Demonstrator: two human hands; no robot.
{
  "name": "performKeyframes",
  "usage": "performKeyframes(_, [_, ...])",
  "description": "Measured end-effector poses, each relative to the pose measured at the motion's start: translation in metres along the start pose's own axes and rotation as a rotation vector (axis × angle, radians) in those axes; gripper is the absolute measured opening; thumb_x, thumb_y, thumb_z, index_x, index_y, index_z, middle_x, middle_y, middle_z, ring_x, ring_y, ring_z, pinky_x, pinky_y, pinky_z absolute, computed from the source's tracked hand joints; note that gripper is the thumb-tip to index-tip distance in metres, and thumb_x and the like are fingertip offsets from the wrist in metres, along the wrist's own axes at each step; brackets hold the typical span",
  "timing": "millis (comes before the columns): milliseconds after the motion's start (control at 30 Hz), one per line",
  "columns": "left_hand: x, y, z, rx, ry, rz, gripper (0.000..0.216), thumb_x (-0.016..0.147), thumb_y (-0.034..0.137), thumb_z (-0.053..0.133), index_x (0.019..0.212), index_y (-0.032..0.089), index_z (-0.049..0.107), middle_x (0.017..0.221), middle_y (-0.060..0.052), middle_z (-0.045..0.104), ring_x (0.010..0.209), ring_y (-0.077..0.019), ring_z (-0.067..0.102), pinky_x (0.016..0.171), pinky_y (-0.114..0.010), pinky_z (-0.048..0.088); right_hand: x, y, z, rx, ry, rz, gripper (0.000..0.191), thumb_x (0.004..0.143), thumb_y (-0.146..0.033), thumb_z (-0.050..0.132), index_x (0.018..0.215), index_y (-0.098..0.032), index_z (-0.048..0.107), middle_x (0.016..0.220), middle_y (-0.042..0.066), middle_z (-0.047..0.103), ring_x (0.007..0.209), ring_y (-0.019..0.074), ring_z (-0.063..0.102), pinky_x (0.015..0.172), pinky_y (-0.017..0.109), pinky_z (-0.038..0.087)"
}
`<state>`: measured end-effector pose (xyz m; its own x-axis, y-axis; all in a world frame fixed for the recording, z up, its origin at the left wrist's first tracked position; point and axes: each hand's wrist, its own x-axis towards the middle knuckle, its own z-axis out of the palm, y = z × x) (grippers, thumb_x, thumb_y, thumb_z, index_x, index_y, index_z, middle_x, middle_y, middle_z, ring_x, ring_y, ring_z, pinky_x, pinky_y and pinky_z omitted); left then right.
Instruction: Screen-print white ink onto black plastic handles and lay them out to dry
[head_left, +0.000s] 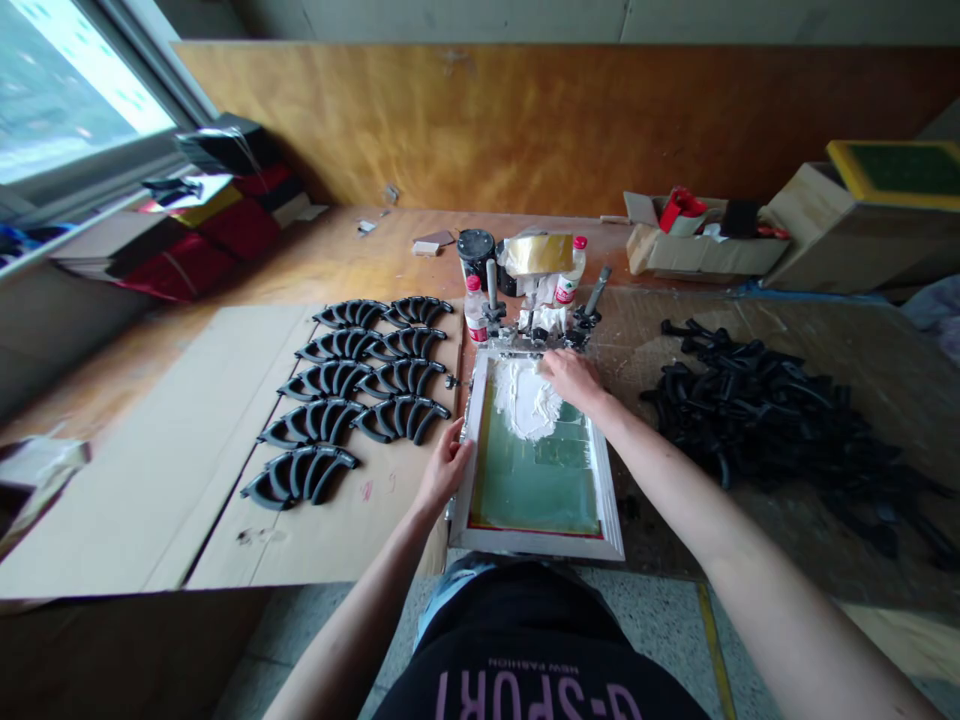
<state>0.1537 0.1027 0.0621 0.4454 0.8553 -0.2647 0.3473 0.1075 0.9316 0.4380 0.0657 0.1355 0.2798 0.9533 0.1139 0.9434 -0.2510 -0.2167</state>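
A white-framed printing screen (609, 500) with green mesh lies flat in front of me, and a patch of white ink (525, 400) covers its far end. My left hand (444, 472) grips the frame's left edge, fingers curled over it. At the far end of the screen my right hand (574, 378) is closed on something at the edge of the white ink; I cannot make out what it holds. The screen's far side is clamped in a black hinge fixture (536, 335).
Two rows of black curved plastic parts (352, 395) lie on cardboard (150, 470) to the left. A loose pile of the same black parts (757, 410) sits at right. Small bottles (475, 312), a black jar (475, 252), and boxes (705, 250) stand behind the screen.
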Motion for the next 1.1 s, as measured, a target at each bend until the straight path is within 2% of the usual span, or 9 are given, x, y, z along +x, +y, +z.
performKeyframes(100, [0.001,-0.005,0.000,0.035,-0.015,-0.023,0.059,0.081,0.049,0.059,0.133,0.021,0.056,0.079,-0.001,0.068,0.065,-0.0141,0.061,0.059,-0.024,0.048,-0.019,-0.011,0.009,-0.057,-0.108,-0.027,0.016,0.089,-0.014,0.051,0.099,-0.013,0.064,0.100,0.013,0.066,0.094,0.0238,0.059,0.083,0.032,0.045])
performKeyframes(267, [0.001,-0.011,0.000,0.087,-0.035,0.002,0.057,0.086,0.052,0.052,0.134,0.022,0.055,0.096,-0.005,0.070,0.087,-0.0195,0.065,0.076,-0.030,0.051,-0.063,-0.011,0.000,0.010,-0.219,-0.418,0.026,0.083,-0.004,0.045,0.093,-0.017,0.065,0.096,0.009,0.066,0.094,0.0214,0.058,0.081,0.030,0.043])
performKeyframes(367, [0.002,-0.012,0.000,0.088,-0.040,0.005,0.058,0.086,0.054,0.052,0.134,0.021,0.055,0.097,-0.005,0.070,0.088,-0.0200,0.065,0.078,-0.031,0.050,-0.063,-0.006,-0.011,0.104,-0.263,-0.491,0.021,0.081,-0.006,0.051,0.084,-0.020,0.066,0.089,0.005,0.066,0.087,0.0192,0.058,0.076,0.028,0.042])
performKeyframes(567, [-0.001,0.000,-0.001,0.001,-0.046,-0.055,0.066,0.081,0.058,0.057,0.133,0.017,0.055,0.088,-0.005,0.070,0.075,-0.0179,0.064,0.065,-0.027,0.048,-0.062,-0.008,0.006,0.082,0.003,-0.438,0.022,0.084,-0.005,0.051,0.093,-0.016,0.068,0.093,0.009,0.067,0.097,0.0223,0.056,0.082,0.032,0.044])
performKeyframes(700, [-0.005,0.008,0.000,-0.064,-0.036,-0.085,0.069,0.076,0.060,0.061,0.130,0.017,0.057,0.081,-0.004,0.070,0.066,-0.0162,0.062,0.059,-0.025,0.046,-0.071,-0.008,0.010,0.106,-0.007,-0.534,0.014,0.085,-0.010,0.057,0.092,-0.016,0.068,0.089,0.007,0.068,0.093,0.0219,0.059,0.082,0.032,0.045])
performKeyframes(800, [-0.011,0.023,-0.004,-0.076,-0.044,-0.096,0.072,0.075,0.060,0.063,0.132,0.018,0.055,0.079,-0.003,0.069,0.063,-0.0158,0.060,0.056,-0.024,0.044,-0.048,-0.008,-0.004,0.140,0.027,-0.394,0.015,0.085,-0.024,0.066,0.099,-0.021,0.068,0.090,0.004,0.069,0.086,0.0207,0.061,0.076,0.030,0.046])
performKeyframes(900, [-0.019,0.051,-0.014,-0.091,-0.059,-0.077,0.071,0.076,0.061,0.063,0.133,0.019,0.055,0.084,-0.003,0.069,0.066,-0.0158,0.059,0.057,-0.024,0.044,-0.011,0.002,-0.021,0.164,0.108,-0.177,0.048,0.082,-0.029,0.072,0.128,-0.029,0.059,0.103,0.003,0.071,0.086,0.0204,0.063,0.075,0.030,0.047])
performKeyframes(967, [-0.023,0.073,-0.022,-0.097,-0.038,-0.019,0.062,0.079,0.062,0.059,0.123,0.019,0.063,0.093,-0.003,0.069,0.076,-0.0167,0.060,0.062,-0.024,0.046,0.004,0.021,-0.031,0.182,0.160,-0.053,0.058,0.083,-0.027,0.071,0.137,-0.030,0.051,0.102,0.003,0.071,0.084,0.0196,0.064,0.075,0.030,0.048])
performKeyframes(1100, [-0.015,0.113,-0.026,-0.238,0.001,0.111,0.052,0.085,0.064,0.051,0.104,0.019,0.069,0.100,-0.003,0.067,0.084,-0.0165,0.061,0.071,-0.024,0.049,-0.011,0.074,-0.032,0.221,0.352,0.290,0.034,0.090,-0.024,0.057,0.121,-0.016,0.063,0.088,0.005,0.073,0.075,0.0170,0.066,0.071,0.026,0.051])
